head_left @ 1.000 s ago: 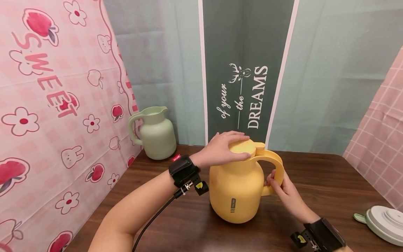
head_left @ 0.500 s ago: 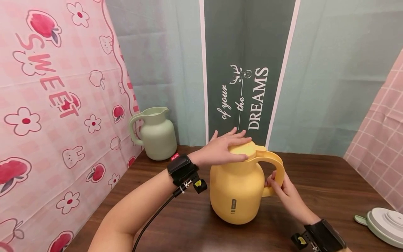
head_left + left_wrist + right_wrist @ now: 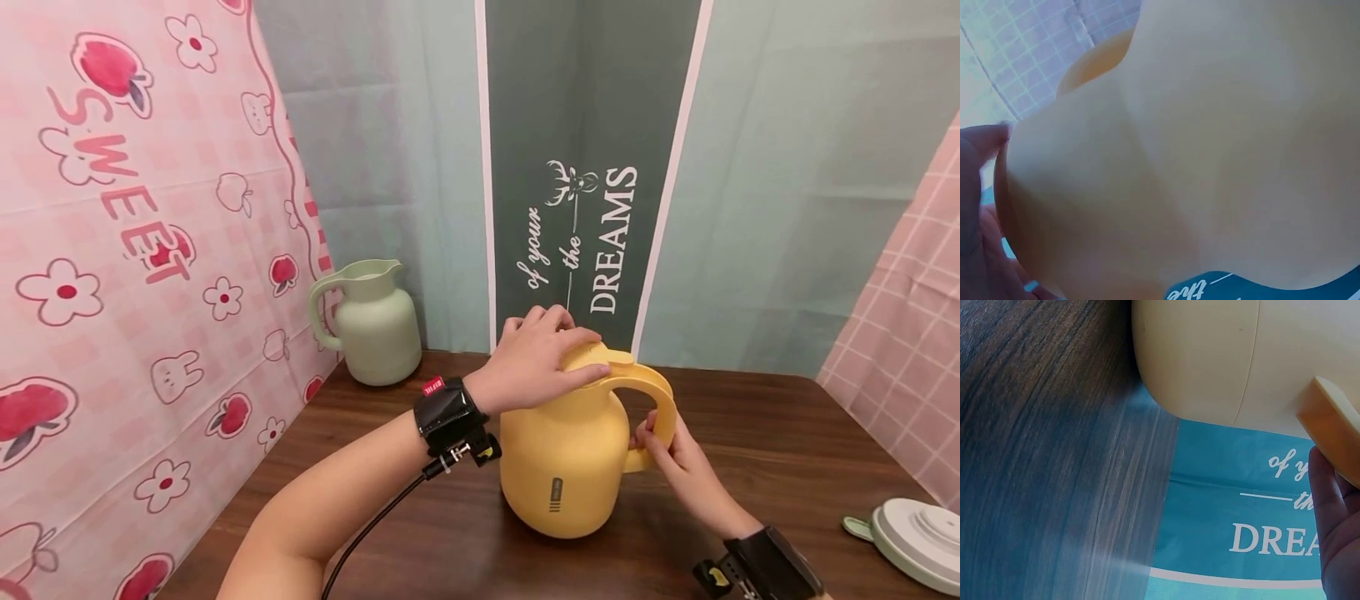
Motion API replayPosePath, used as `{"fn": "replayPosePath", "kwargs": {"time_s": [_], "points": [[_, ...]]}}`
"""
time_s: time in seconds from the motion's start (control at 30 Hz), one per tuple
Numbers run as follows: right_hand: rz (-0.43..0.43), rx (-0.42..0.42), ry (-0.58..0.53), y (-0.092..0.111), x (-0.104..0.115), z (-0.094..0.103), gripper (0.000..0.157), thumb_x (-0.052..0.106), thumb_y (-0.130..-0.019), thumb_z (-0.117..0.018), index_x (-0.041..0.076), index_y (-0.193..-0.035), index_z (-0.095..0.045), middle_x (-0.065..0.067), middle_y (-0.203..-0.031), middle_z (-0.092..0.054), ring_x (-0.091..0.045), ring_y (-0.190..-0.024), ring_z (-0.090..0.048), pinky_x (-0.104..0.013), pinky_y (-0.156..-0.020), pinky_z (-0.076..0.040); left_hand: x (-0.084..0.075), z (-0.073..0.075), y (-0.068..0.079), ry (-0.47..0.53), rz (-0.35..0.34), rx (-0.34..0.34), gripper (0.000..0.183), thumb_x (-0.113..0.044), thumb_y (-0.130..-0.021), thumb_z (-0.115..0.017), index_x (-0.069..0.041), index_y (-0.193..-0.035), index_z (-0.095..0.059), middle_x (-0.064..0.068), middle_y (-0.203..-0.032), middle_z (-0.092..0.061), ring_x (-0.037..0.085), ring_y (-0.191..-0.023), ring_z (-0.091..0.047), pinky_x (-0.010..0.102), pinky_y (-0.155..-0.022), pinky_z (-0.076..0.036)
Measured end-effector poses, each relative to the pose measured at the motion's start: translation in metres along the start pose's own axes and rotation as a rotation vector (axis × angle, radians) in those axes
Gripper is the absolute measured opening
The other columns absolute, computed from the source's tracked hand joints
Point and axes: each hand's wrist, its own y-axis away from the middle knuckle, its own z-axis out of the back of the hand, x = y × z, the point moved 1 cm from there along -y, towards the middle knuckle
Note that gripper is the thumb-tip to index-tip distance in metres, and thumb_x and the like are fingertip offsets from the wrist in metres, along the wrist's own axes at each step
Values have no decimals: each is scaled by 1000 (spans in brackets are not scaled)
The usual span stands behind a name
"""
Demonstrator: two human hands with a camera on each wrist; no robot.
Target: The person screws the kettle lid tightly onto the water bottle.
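A yellow vacuum jug point(image 3: 562, 458) stands upright on the table in the head view, its handle point(image 3: 663, 396) to the right. My left hand point(image 3: 534, 360) grips the jug's yellow lid point(image 3: 588, 358) from above, thumb on the near side and fingers bent over the far side. In the left wrist view, the fingers point(image 3: 985, 140) reach round the rim at the left edge. My right hand point(image 3: 686, 475) holds the lower part of the handle. The right wrist view shows that hand point(image 3: 1335, 531) partly, beside the lower handle; its palm side is partly hidden.
A pale green jug point(image 3: 378, 333) with an uncovered top stands at the back left. A white and green lid point(image 3: 918, 533) lies at the right edge of the brown wooden table point(image 3: 757, 425). Printed cloths point(image 3: 405, 150) hang behind and at both sides.
Half a second ago my left hand's fingers were spread over the lid; now they are bent round it, and the wrist has shifted slightly right. My right hand stays on the handle.
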Motion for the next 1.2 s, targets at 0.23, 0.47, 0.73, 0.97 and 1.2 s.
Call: {"fn": "replayPosePath", "kwargs": {"time_s": [0.23,0.47,0.73,0.97,1.2], "points": [[0,-5,18,-1,0,-1,13,-7,-98,-41,-7,-111,-37,-15,-91,-50,-11,-85,-59,-22,-69,-52,2,1,2,-14,-20,6,41,-56,-91,-51,-36,-125,-62,-12,-110,-48,6,-97,-40,34,-81,-31],[-17,-6,26,-1,1,-1,14,-5,-99,-41,-6,-112,-37,-17,-92,-49,-11,-85,-58,-21,-69,-52,7,3,5,68,-103,6,33,-38,-90,-56,-34,-123,-63,-14,-115,-53,5,-106,-43,35,-87,-32],[-14,-10,31,-1,0,-2,14,-5,-99,-40,-8,-112,-36,-19,-92,-49,-11,-85,-58,-21,-69,-52,13,4,6,211,-177,28,32,-25,-89,-56,-26,-120,-65,-14,-123,-56,5,-113,-44,26,-93,-34],[-18,-6,29,-1,0,-2,13,-5,-99,-40,-7,-111,-36,-19,-92,-49,-11,-85,-58,-21,-69,-52,13,9,3,301,-200,80,27,-19,-93,-52,-21,-116,-66,-11,-123,-57,5,-116,-43,21,-96,-33],[-9,1,21,0,0,-1,12,-5,-99,-40,-7,-111,-36,-16,-91,-49,-10,-86,-58,-22,-69,-52,1,19,-4,94,-45,99,49,-56,-94,-45,-27,-132,-54,-6,-116,-50,10,-101,-44,28,-78,-41]]}}
